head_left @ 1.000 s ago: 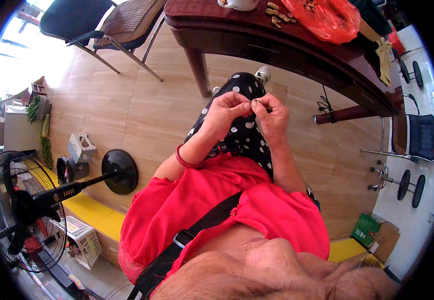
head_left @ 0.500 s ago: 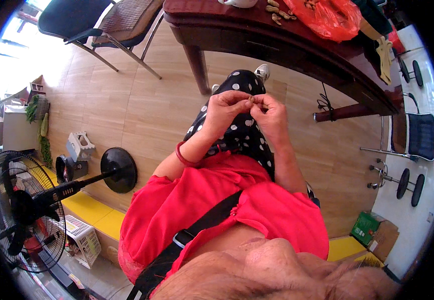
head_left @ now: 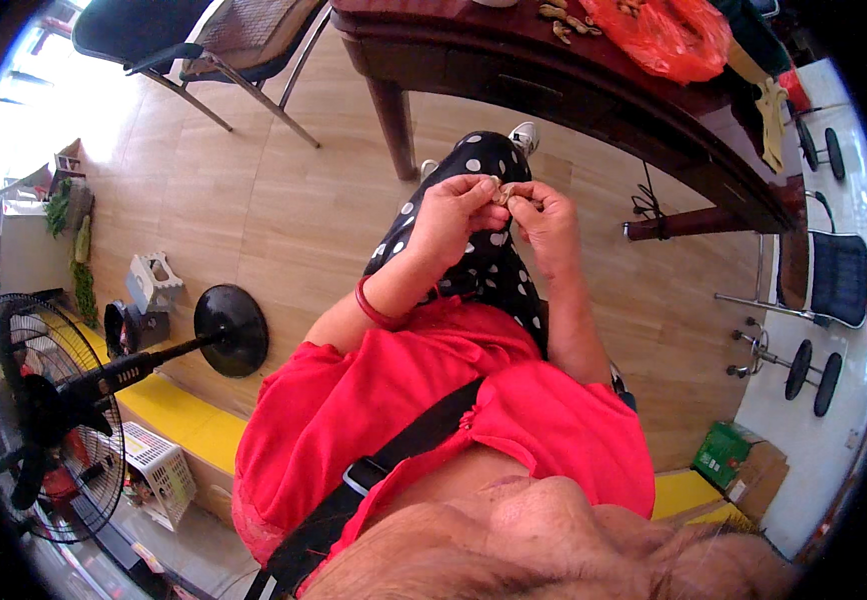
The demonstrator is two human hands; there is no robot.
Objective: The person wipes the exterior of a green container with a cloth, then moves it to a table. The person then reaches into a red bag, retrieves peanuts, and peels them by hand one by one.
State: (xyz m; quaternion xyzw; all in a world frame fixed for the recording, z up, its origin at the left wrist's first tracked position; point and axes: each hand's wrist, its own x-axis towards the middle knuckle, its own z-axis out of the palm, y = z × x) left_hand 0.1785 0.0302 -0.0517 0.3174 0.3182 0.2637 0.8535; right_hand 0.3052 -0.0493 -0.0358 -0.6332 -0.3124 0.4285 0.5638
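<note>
Above my lap, both hands meet over a small tan peanut [head_left: 506, 193] with pale shell. My left hand [head_left: 454, 218] is closed, thumb and forefinger pinching the peanut's left side. From the other side my right hand [head_left: 551, 228] grips it between thumb and bent forefinger. Fingertips cover much of the peanut, so I cannot tell whether its shell is in one piece. On the dark red wooden table [head_left: 434, 60] ahead lie several loose peanuts [head_left: 566, 18], beside a red plastic bag [head_left: 669, 40] with more peanuts inside.
A pale glove [head_left: 771, 125] hangs over the table's right edge. Chairs [head_left: 244, 40] stand far left, and another chair [head_left: 836, 275] stands right. A standing fan [head_left: 44, 410], a grey-white step stool [head_left: 155, 282] and a white basket [head_left: 159, 470] are at left. A green box [head_left: 726, 452] sits lower right.
My hands have drawn slightly apart, and more of the pale shell shows between the fingertips. My left fingers have spread a little. The view has shifted slightly.
</note>
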